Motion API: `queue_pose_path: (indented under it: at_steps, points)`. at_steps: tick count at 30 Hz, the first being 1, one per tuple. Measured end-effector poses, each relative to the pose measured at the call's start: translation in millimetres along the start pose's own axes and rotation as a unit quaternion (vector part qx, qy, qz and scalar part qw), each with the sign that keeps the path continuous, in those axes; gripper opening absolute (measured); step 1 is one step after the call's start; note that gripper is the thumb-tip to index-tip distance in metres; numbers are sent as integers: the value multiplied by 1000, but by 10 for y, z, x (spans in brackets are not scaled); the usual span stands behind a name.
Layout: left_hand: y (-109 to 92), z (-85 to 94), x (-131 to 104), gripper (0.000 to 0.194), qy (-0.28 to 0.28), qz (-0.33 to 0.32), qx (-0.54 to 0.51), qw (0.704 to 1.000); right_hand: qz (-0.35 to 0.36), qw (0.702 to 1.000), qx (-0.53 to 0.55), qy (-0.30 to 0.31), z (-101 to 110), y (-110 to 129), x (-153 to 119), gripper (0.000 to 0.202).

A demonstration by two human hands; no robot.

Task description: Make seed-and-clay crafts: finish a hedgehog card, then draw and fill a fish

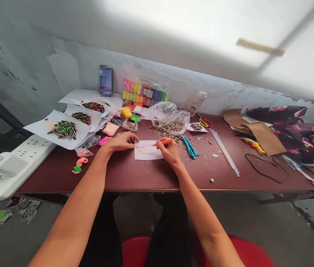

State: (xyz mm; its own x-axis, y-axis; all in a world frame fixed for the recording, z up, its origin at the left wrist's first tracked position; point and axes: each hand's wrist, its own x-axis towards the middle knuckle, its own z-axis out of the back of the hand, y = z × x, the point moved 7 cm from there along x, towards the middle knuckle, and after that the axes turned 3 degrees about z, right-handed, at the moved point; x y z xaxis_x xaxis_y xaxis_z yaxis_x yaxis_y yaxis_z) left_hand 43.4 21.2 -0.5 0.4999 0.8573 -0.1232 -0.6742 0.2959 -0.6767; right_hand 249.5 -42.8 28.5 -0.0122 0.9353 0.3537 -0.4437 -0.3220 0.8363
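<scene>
A long white plastic power strip (38,144) holds a bulky white adapter (10,164). A dark, pink-flowered cloth (297,135) lies beside a brown paper sheet (268,138); a white cylindrical bottle (196,103) stands near the grey wall (34,66).

Small white sheet of paper (147,156) lying flat on the maroon desk (142,180), marked with a curved orange outline; over its right part, a slim orange pen (165,142) slants, tip pointing left.
</scene>
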Motion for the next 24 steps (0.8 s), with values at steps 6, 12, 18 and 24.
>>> queue_pose_path:
  at_steps: [6,12,18,24]
  points:
    - [-6,2,2,51,2,-8,-8,1000,25,999,-26,40,-212,64,-11,18]
    - [6,-4,-5,61,10,-10,-13,1000,50,996,-58,53,-305,92,0,23]
    - [49,-19,30,60,9,-8,-3,1000,62,994,-71,59,-337,66,-8,25]
    - [47,-27,37,60,10,-9,0,1000,63,992,-78,70,-355,58,0,26]
